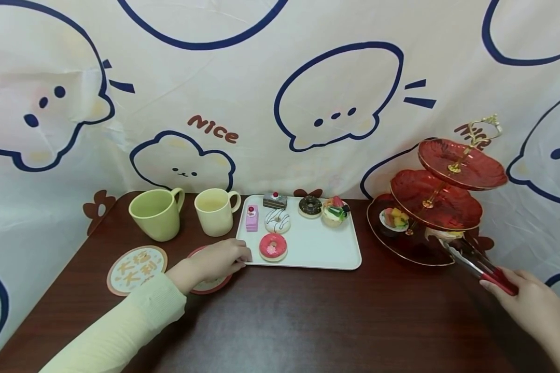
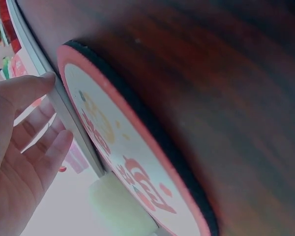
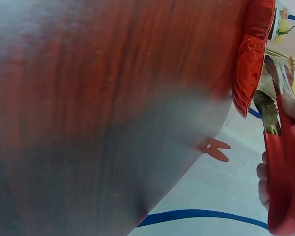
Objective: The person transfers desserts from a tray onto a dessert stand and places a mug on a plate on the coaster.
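Note:
My left hand pinches the left front edge of a white tray, its thumb and fingers at the rim in the left wrist view. On the tray lie a pink donut, a white donut, a chocolate donut, a fruit cupcake and two small cake slices. My right hand grips red-handled tongs. The tongs' tips are around a pale pastry over the bottom tier of a red tiered stand; the tongs and upper tier partly hide it.
A fruit-topped cupcake sits on the stand's bottom tier. Left of the tray stand a green mug and a cream mug. One round coaster lies in front of them; another coaster is under my left wrist. A patterned cloth hangs behind.

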`<state>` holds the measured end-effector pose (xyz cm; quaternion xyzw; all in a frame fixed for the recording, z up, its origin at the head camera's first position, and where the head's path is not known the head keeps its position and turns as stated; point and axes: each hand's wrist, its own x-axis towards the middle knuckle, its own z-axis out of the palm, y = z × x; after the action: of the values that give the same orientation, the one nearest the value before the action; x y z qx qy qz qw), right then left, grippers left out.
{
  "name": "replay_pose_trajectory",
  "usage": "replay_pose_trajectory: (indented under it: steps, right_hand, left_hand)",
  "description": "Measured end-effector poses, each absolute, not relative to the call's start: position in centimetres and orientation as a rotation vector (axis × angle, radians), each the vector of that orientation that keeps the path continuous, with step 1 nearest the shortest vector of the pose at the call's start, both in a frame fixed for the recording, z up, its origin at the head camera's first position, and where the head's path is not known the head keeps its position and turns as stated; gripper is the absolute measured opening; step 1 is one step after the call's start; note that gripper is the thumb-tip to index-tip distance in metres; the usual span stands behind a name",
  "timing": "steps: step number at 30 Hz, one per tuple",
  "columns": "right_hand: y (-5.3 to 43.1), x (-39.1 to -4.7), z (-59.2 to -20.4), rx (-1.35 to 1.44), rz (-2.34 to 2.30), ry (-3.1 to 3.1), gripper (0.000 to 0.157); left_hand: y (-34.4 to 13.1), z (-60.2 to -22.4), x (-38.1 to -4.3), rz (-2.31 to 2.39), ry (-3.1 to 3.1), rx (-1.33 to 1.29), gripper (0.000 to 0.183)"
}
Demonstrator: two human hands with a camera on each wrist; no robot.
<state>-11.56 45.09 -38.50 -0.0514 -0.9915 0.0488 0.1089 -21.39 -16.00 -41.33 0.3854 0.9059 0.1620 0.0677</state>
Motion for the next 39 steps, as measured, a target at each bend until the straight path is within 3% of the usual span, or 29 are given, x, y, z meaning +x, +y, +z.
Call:
replay_pose_trajectory:
  steps: [18,39]
  right_hand:
    - [45.4,-15.7,-38.1,-0.163,0.156,-3.012,0.081]
    - [44.2,-17.0,-38.5,-0.172,0.146,-3.055,0.078]
  left_hand:
    - [-15.8,-41.4,-21.5,0.497,2.725,1.174,0.015]
    - [-15.8,-41.5,-21.4,0.489,2.740,1.169,0.013]
